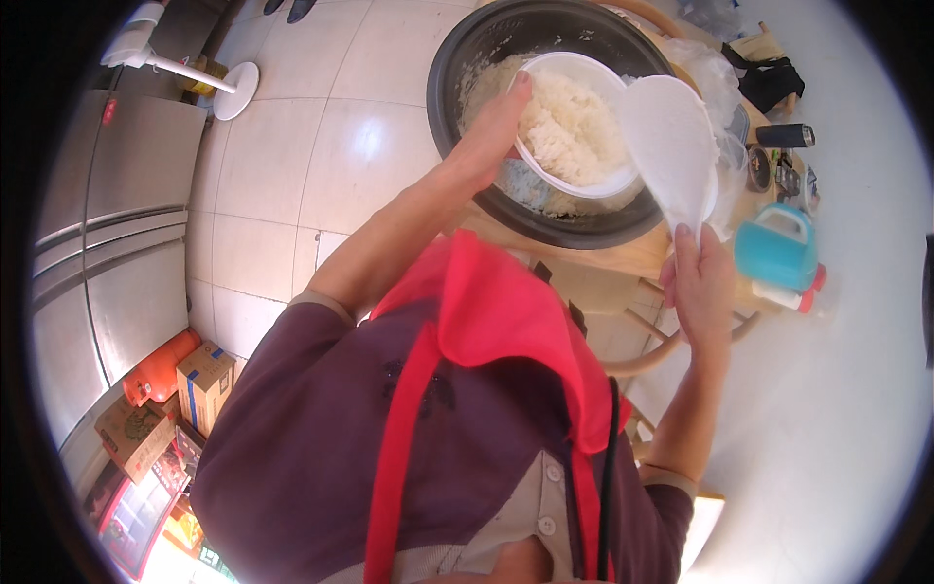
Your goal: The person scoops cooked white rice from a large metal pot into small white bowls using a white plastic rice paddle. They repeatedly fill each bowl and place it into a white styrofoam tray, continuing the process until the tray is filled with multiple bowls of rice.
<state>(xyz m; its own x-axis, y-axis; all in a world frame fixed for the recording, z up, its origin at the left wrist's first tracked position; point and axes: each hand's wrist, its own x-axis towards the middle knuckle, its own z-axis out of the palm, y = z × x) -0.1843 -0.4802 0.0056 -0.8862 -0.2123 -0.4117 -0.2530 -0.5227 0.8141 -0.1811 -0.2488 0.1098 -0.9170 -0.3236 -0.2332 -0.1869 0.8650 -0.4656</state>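
Note:
My left hand [496,135] grips the near left rim of a white plastic bowl [576,186] with its thumb over the edge. Cooked white rice [573,131] partly fills this bowl. Below it stands a large dark cooking pot [456,66], with more rice on its bottom and grains stuck to its wall. In my right hand [700,274] is the handle of a white rice paddle [668,139]. Its broad blade points away from me and overlaps the bowl's right rim; I cannot tell whether they touch.
The pot rests on a wooden table [584,255]. Clear plastic bags [708,73], a dark flask [784,136] and a turquoise jug [777,244] are at the right. A wooden chair [642,361] stands below the table edge. At the left are a white stand [237,91] and a steel cabinet [139,182].

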